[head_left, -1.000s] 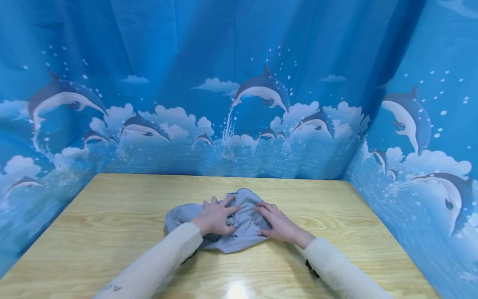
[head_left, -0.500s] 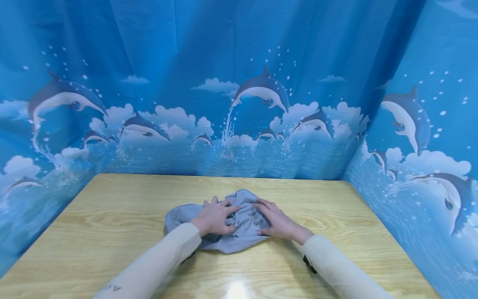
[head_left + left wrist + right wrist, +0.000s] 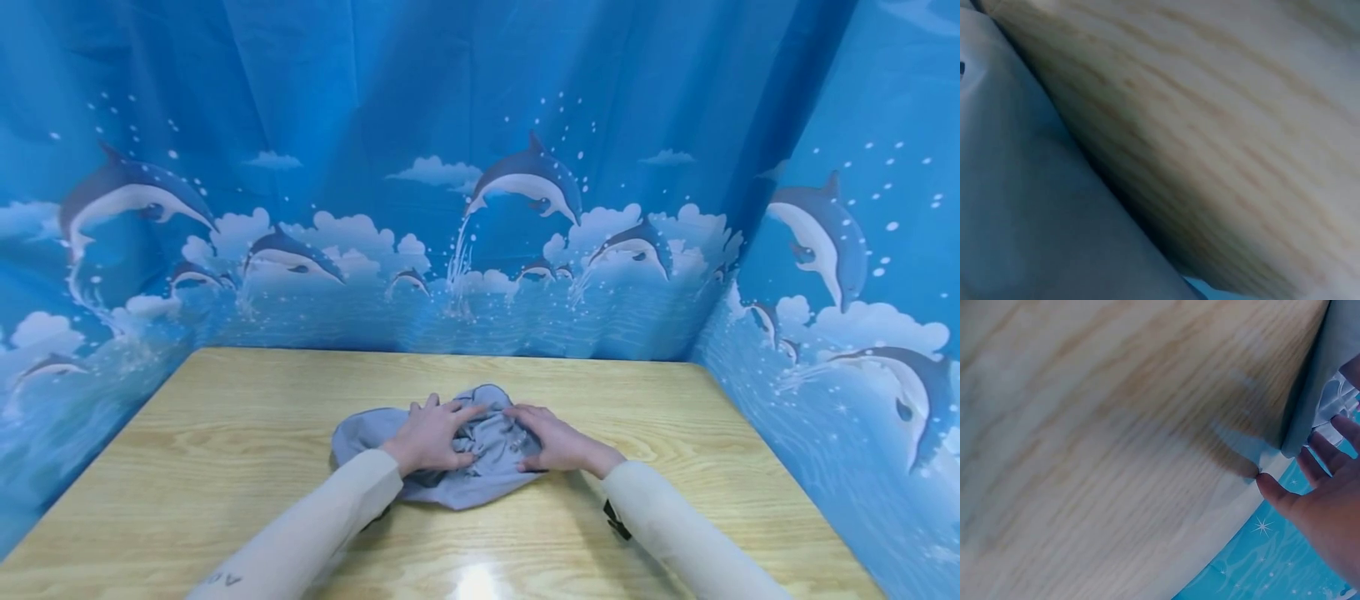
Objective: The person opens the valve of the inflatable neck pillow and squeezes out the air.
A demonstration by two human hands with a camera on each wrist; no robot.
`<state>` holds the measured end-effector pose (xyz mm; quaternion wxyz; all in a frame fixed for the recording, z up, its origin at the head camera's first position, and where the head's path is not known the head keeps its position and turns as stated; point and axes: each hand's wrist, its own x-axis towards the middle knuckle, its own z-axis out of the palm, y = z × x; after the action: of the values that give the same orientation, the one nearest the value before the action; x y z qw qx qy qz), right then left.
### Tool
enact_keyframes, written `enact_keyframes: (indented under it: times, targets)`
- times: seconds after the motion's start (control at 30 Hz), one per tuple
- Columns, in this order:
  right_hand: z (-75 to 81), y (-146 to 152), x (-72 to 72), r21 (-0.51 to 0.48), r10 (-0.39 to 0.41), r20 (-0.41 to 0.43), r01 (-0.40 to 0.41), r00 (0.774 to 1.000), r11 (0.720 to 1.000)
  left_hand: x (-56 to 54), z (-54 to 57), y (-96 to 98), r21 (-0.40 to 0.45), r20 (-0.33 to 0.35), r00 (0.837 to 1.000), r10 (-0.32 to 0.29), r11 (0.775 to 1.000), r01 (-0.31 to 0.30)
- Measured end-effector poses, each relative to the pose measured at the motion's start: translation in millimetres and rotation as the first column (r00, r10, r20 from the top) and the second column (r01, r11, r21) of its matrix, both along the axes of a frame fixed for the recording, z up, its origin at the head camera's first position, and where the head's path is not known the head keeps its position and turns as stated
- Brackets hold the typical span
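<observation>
A crumpled grey-blue piece of fabric (image 3: 476, 492) lies on the table, gathered into wrinkles at its middle. My left hand (image 3: 429, 435) rests on the middle of it with fingers spread. On the fabric's right side, my right hand (image 3: 558, 442) touches it with bent, parted fingers and the thumb towards me. The left wrist view shows one smooth fabric panel (image 3: 1029, 187) with a small dark hole at its edge; the left hand is not visible there. In the right wrist view, the thumb and fingers (image 3: 1319, 469) stand apart by the fabric's edge, near a shiny, see-through-looking patch (image 3: 1330, 400).
The light wood-grain table (image 3: 225, 467) extends around the fabric, with its rounded far corners against a blue dolphin-print curtain (image 3: 420, 208). The same print hangs along the right side. A bright light reflection (image 3: 476, 579) shows near the front.
My right hand has shifted slightly left, inward over the fabric. The fabric's far and right edges have drawn in a little and bunched more. The left hand has barely moved.
</observation>
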<state>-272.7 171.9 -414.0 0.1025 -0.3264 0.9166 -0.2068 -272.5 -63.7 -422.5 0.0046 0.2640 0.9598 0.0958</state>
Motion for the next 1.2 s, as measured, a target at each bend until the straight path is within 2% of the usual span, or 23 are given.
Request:
enact_keyframes:
  times: [0.4, 0.63, 1.0, 1.2]
  targets:
    - [-1.9, -1.3, -2.0, 0.067, 0.013, 0.015, -0.014, 1.000, 0.998, 1.6, 2.1, 2.8, -0.100, 0.005, 0.999, 0.042, 0.994, -0.042]
    - [-1.4, -1.0, -0.7, 0.064, 0.016, 0.011, -0.016, 1.000, 0.998, -0.2, 1.2, 4.5, -0.129, 0.020, 0.998, 0.063, 0.990, -0.059]
    - [-6.8, 2.1, -0.6, 0.055, 0.033, -0.025, -0.032, 0.999, 0.998, -3.0, -1.4, 3.8, -0.124, 0.011, 0.999, 0.049, 0.991, -0.048]
    - [-7.1, 2.9, 0.2, 0.053, 0.035, -0.008, -0.035, 0.999, 0.998, -3.6, -2.0, 2.6, -0.118, 0.029, 0.999, 0.039, 0.992, -0.036]
